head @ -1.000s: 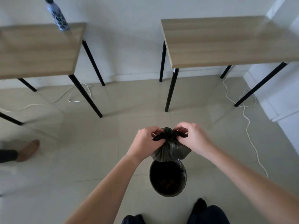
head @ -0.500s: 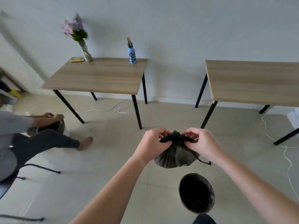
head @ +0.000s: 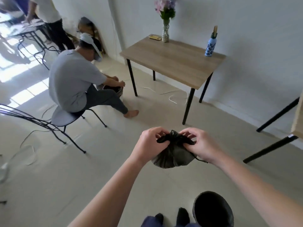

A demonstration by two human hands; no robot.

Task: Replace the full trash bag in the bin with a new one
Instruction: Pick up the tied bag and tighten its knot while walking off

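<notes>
the trash bag [head: 172,154] is a thin, crinkled black plastic sack, rounded and bulging at the bottom and gathered into a bunched neck on top. it hangs in the air above the pale tiled floor [head: 101,174], held from both sides. the left hand [head: 151,144] curls its fingers around the left side of the gathered neck, and the right hand [head: 199,145] pinches the right side, thumb and fingertips closed on the plastic. a thin black tail of the bag trails out under the right wrist.

the bin [head: 213,210] stands on the floor at the near right, well below and apart from the bag. it is round and dark; its inside looks black, and whether anything lies in it cannot be told.

further off, a wood-grain table [head: 173,61] on black metal legs stands by the white wall, carrying a clear glass vase [head: 166,32] of pink flowers and a blue patterned bottle [head: 210,47]. to the far left a seated person [head: 75,81] in a grey shirt bends over another dark container on the floor.
</notes>
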